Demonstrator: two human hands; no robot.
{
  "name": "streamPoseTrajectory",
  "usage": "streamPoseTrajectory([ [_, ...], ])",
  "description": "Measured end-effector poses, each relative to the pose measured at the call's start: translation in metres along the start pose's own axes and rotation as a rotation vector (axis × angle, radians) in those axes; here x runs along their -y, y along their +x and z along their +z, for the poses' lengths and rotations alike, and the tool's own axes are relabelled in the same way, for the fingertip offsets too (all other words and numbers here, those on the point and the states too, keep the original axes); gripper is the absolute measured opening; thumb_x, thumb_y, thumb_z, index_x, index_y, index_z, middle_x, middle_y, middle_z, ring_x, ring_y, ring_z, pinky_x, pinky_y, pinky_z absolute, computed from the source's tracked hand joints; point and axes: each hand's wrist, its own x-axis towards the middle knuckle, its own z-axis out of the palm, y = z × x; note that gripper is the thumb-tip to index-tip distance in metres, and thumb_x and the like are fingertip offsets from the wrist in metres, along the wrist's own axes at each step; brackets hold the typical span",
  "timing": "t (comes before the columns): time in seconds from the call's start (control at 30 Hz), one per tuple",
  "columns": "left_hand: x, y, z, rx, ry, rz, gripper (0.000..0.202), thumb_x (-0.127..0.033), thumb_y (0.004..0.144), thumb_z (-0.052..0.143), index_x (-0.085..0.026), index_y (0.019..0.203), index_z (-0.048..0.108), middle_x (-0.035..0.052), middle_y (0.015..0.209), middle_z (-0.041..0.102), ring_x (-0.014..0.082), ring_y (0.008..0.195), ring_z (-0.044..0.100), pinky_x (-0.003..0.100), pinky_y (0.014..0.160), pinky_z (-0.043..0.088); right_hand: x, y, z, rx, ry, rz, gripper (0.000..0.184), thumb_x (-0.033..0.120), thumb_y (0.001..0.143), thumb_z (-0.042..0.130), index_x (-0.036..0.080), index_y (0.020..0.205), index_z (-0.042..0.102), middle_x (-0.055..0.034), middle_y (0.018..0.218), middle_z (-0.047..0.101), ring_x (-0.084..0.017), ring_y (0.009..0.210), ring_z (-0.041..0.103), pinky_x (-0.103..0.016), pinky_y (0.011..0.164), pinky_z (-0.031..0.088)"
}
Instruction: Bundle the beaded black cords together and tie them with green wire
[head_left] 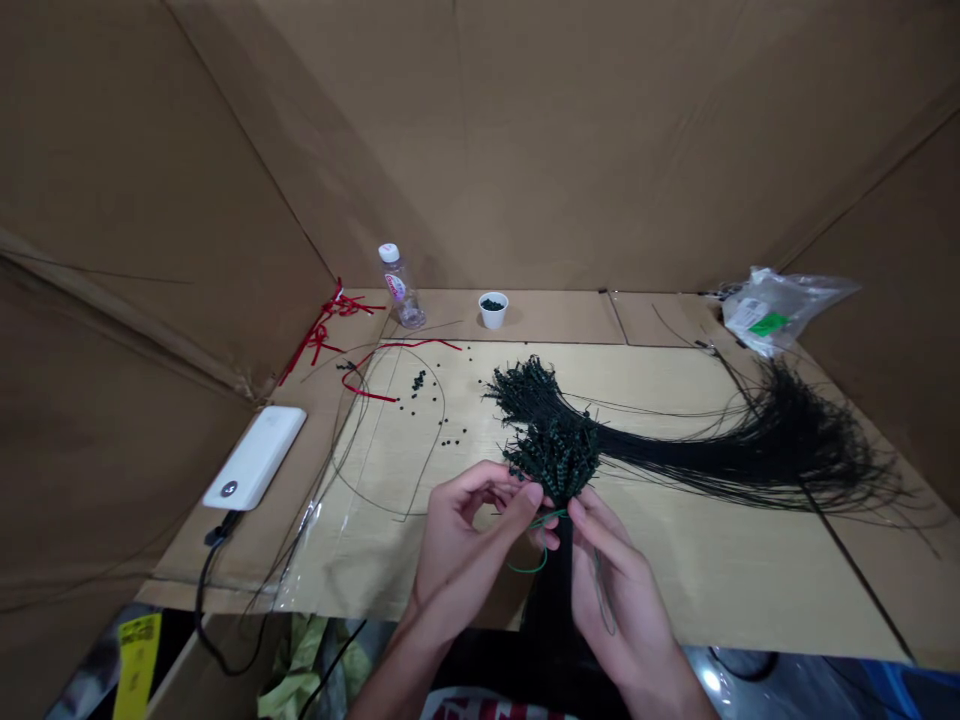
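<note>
Both of my hands meet at the neck of a bundle of black strands (555, 560) topped with dark green beaded ends (556, 455). My left hand (480, 530) is closed, thumb and fingers pinching a thin green cord (551, 517) at the bundle's neck. From the other side, my right hand (619, 570) also pinches the cord against the bundle; part of its fingers is hidden behind the strands. A loop of the cord hangs below each hand. Just beyond lies a second bundle of black strands (690, 455), its beaded end beside the first and its loose ends fanned to the right.
Dark beads (418, 381) and a red ribbon (360, 391) lie on the board's left. Behind stand a white cup of beads (493, 311) and a bottle (402, 287). A white power bank (255, 457) sits left, a plastic bag (780, 305) back right. Cardboard walls (525, 140) surround the table.
</note>
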Motion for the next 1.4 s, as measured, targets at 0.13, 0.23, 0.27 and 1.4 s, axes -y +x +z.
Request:
streamPoseTrajectory([
  [0.13, 0.0, -0.002, 0.0, 0.046, -0.036, -0.027, 0.03, -0.045, 0.093, 0.08, -0.017, 0.084, 0.075, 0.0046, 0.085, 0.079, 0.0167, 0.07, 0.073, 0.028, 0.071, 0.059, 0.0, 0.0, 0.001, -0.007, 0.025, 0.007, 0.022, 0.036, 0.082, 0.092, 0.027, 0.099, 0.084, -0.0044, 0.104, 0.079, -0.025, 0.095, 0.067, -0.036, 0.081, 0.054],
  [0.23, 0.0, -0.002, 0.0, 0.053, -0.031, -0.008, 0.029, -0.044, 0.094, 0.079, -0.017, 0.085, 0.075, 0.004, 0.085, 0.078, 0.017, 0.073, 0.073, 0.028, 0.073, 0.06, 0.001, 0.0, 0.003, -0.009, 0.037, 0.007, 0.02, 0.035, 0.082, 0.093, 0.028, 0.098, 0.083, -0.0027, 0.099, 0.079, -0.023, 0.092, 0.067, -0.035, 0.08, 0.053],
  [0.27, 0.0, -0.002, -0.001, 0.057, -0.037, 0.0, 0.029, -0.044, 0.095, 0.079, -0.018, 0.084, 0.074, 0.0034, 0.085, 0.077, 0.0171, 0.074, 0.073, 0.028, 0.073, 0.06, 0.001, -0.001, 0.004, -0.006, 0.041, 0.007, 0.02, 0.035, 0.081, 0.093, 0.028, 0.098, 0.083, -0.0022, 0.098, 0.079, -0.023, 0.091, 0.067, -0.035, 0.08, 0.053],
  [1.4, -0.018, -0.004, -0.019, 0.066, 0.321, 0.166, 0.008, -0.014, 0.085, 0.068, -0.019, 0.079, 0.069, 0.002, 0.079, 0.076, 0.0166, 0.073, 0.067, 0.026, 0.07, 0.052, -0.004, -0.004, 0.003, 0.037, -0.02, 0.0, 0.027, 0.031, 0.087, 0.087, 0.025, 0.112, 0.081, -0.0055, 0.113, 0.075, -0.021, 0.09, 0.061, -0.033, 0.078, 0.054],
])
